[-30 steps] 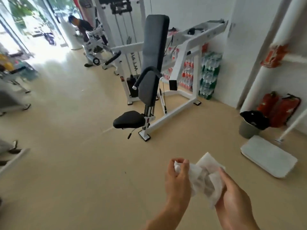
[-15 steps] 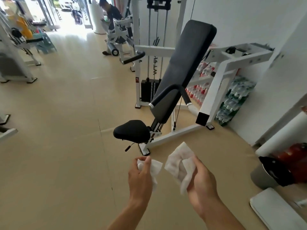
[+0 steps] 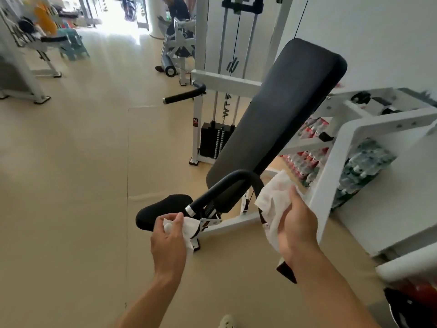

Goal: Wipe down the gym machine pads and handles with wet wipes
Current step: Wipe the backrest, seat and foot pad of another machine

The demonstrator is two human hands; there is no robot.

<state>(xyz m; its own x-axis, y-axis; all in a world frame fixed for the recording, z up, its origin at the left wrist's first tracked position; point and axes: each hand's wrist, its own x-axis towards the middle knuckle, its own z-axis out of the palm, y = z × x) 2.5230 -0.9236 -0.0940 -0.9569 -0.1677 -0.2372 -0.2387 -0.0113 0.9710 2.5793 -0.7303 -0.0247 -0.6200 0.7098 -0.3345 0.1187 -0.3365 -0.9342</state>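
Observation:
A white gym machine with a long black back pad (image 3: 281, 119) and a small black seat pad (image 3: 163, 208) stands right in front of me. A curved black handle (image 3: 224, 188) arches in front of the pad's lower end. My left hand (image 3: 169, 242) pinches a small crumpled white wipe (image 3: 186, 229) just below the seat. My right hand (image 3: 296, 223) grips a larger white wipe (image 3: 272, 200) held close to the right end of the curved handle; whether it touches the handle I cannot tell.
The machine's white frame arm (image 3: 350, 147) runs along my right. A weight stack (image 3: 214, 140) and a second black handle (image 3: 183, 97) lie behind. Stacked bottles (image 3: 361, 166) line the wall. A seated person (image 3: 177, 13) and other machines are at the back.
I have moved closer to the machine. The two wipes, first bunched together between my hands, are now apart, and both hands have risen to the seat and handle.

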